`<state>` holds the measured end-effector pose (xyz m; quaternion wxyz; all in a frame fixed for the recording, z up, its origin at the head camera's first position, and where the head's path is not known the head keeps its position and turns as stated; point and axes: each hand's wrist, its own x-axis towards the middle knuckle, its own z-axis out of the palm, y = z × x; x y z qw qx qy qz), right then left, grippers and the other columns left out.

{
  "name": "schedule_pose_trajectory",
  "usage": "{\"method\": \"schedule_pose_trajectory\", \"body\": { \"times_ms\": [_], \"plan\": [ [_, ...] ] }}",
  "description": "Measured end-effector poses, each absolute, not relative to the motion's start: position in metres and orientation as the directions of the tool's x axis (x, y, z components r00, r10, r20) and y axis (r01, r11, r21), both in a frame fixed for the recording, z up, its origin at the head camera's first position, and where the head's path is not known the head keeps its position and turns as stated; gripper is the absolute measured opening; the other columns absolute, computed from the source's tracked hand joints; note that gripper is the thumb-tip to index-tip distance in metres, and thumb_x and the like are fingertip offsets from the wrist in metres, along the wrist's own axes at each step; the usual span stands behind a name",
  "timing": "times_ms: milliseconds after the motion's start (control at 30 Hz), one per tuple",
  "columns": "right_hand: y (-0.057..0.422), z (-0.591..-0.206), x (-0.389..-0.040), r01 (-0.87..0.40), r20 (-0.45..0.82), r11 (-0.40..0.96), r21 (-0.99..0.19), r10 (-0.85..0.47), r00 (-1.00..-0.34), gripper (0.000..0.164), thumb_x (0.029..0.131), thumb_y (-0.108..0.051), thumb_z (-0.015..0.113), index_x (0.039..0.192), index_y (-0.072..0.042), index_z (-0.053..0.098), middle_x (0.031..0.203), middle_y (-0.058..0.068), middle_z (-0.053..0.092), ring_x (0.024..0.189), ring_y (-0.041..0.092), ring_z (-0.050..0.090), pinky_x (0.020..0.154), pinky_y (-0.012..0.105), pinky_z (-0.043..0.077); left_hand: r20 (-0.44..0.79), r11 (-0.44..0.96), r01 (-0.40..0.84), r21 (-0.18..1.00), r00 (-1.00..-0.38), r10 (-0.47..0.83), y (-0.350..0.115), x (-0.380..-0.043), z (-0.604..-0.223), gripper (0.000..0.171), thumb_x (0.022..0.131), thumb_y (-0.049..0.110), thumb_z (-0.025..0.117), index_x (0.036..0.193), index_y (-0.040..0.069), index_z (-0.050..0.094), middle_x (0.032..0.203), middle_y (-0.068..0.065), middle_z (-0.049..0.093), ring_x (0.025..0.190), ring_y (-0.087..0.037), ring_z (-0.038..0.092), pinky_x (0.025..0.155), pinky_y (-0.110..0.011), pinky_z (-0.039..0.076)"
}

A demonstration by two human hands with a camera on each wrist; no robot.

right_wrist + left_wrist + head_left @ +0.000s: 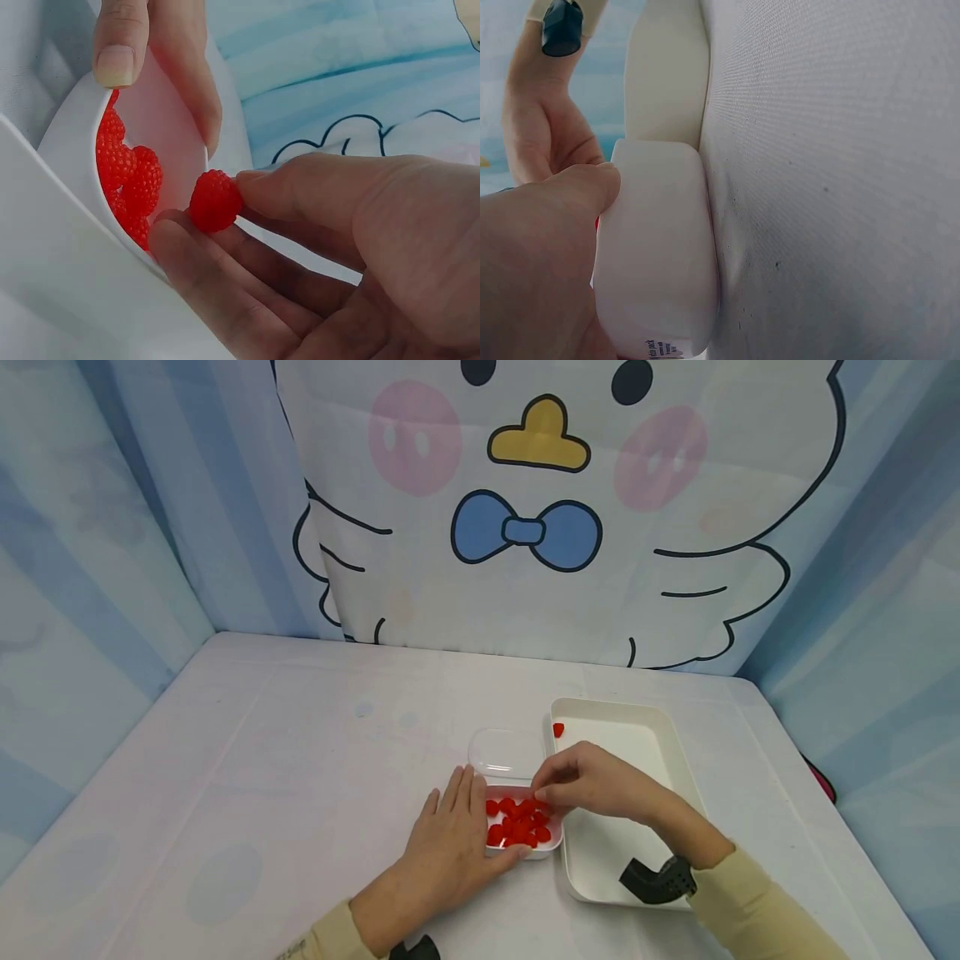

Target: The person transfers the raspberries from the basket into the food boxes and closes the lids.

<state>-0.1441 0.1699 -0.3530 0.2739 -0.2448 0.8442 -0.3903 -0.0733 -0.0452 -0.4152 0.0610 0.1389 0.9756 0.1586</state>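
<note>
A small white plastic box [542,853] holds several red raspberries [517,827]. My left hand [450,852] grips the box from its left side, the thumb [604,184] at the near rim and the fingers reaching to the far side. In the right wrist view my right hand [330,247] pinches one raspberry [215,201] over the box, between the thumb and a fingertip. In the head view that raspberry is hardly visible behind the fingers. Behind the box lies a clear lid [506,753].
A larger cream tray [622,868] stands right beside the box, partly under my right forearm. One loose red raspberry [558,730] lies at its far left corner. A patterned curtain [480,602] hangs behind the white table [247,793], with more curtains at both sides.
</note>
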Motion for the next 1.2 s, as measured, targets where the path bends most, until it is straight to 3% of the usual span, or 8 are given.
{"method": "schedule_pose_trajectory", "body": {
  "times_ms": [567,1200],
  "plan": [
    [0.162,-0.351,-0.143,-0.33,-0.256,0.611,-0.72,-0.675,-0.692,0.012,0.093,-0.01,0.065,0.1,-0.011,0.076,0.098,0.004,0.075,0.081,0.011,0.066,0.074,0.021,0.058,-0.066,0.902,0.26,0.345,-0.952,0.3,-0.047,-0.073,-0.414,0.104,0.082,0.072,0.058,0.152,0.0,0.03,0.159,-0.019,0.033,0.148,-0.037,0.03,0.112,-0.06,0.037],
    [0.173,-0.351,-0.151,-0.189,-0.223,0.579,-0.793,-0.564,-0.795,0.02,0.093,-0.011,0.065,0.109,0.0,0.067,0.098,0.016,0.07,0.082,0.024,0.069,0.069,0.032,0.061,-0.044,0.903,0.267,0.337,-0.953,0.298,-0.046,-0.071,-0.413,0.102,0.082,0.069,0.062,0.151,0.0,0.03,0.157,-0.019,0.035,0.147,-0.037,0.032,0.112,-0.059,0.038]
  ]
}}
